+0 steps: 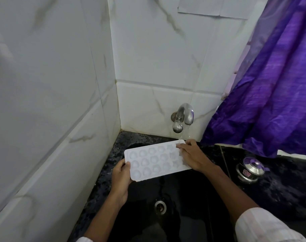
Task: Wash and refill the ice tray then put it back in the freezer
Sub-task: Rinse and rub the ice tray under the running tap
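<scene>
1. Holding a white ice tray [154, 159] level over the black sink [188, 193], cups facing up, a person stands at the tiled corner; the tray sits above the basin, its far right corner just below the tap [183, 116].
2. Left hand [120, 179] grips the tray's near left end; the thumb lies on top by the rim, and the fingers curl underneath out of sight.
3. Right hand [192, 156] holds the far right end; its fingers lie close together across the top of the cups, with the thumb at the far edge.
4. Water [181, 136] falls in a thin stream from the spout towards that corner.
5. Down in the basin the round drain [160, 206] shows, below the tray.
6. On the dark counter to the right stands a small steel pot [250, 169] with its lid on; a purple curtain [271, 84] hangs above it.
</scene>
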